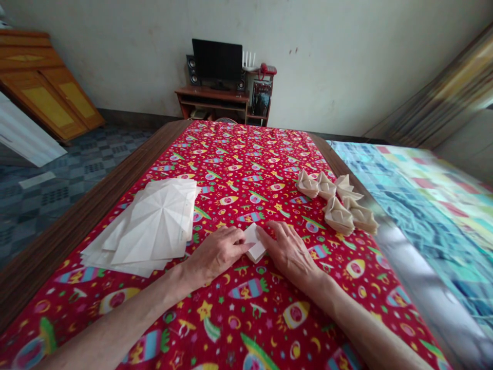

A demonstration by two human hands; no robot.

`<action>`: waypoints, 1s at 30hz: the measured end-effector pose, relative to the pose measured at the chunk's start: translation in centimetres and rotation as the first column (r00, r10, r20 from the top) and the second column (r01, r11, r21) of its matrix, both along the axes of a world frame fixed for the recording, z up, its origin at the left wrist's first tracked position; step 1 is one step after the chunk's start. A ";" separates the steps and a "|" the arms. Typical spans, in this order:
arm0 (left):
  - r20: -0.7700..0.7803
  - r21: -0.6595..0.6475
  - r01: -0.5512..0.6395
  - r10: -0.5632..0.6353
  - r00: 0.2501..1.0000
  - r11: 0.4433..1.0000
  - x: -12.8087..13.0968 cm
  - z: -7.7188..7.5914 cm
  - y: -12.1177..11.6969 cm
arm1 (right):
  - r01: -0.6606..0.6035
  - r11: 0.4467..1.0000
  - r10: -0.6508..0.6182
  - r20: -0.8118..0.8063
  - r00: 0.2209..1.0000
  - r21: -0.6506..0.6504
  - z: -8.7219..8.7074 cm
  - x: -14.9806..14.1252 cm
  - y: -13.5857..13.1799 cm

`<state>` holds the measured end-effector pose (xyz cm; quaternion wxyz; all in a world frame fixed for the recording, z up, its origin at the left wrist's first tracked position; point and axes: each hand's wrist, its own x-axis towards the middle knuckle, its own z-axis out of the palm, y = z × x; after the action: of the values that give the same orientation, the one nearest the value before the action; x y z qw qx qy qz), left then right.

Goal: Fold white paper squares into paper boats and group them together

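Note:
A small folded paper square (254, 243) lies on the red cloth in front of me, one corner towards me. My left hand (223, 252) is closed on its left side, fingers curled and thumb across the top. From the right, my right hand (288, 251) grips it too, with the thumb along its upper right edge and the fingers bent beside it. To the left lies a loose stack of creased paper sheets (162, 218); the top one has fold lines spreading from its centre. Several folded paper pieces (339, 215) with pointed tips stand grouped to the right.
The patterned red cloth (246, 318) covers the table, whose brown wooden edge (127, 174) shows at left. A bed with a coloured cover (416, 205) adjoins the right side. Beyond the table are a desk (213, 94) with a monitor (217, 60) and a wooden cabinet (46, 87).

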<state>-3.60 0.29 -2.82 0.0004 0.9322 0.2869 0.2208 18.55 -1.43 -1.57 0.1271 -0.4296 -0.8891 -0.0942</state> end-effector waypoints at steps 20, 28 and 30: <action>0.047 -0.253 -0.072 0.087 0.995 0.965 0.2 0.0 -0.3 | -0.151 0.964 0.042 -0.437 0.898 -0.219 -0.5 0.6 -0.5; 0.157 -0.358 -0.225 0.296 0.942 0.906 0.5 -0.7 0.5 | 0.021 0.946 -0.198 -0.523 0.829 -0.324 -1.0 0.1 0.2; 0.138 -0.354 -0.267 0.332 0.933 0.896 0.6 -0.5 0.4 | 0.062 0.948 -0.212 -0.473 0.855 -0.313 -1.0 -0.1 0.2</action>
<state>-2.96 0.71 -3.31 0.1502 0.8371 0.4589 0.2571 18.49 -1.19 -2.56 0.2826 -0.5158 -0.7964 0.1410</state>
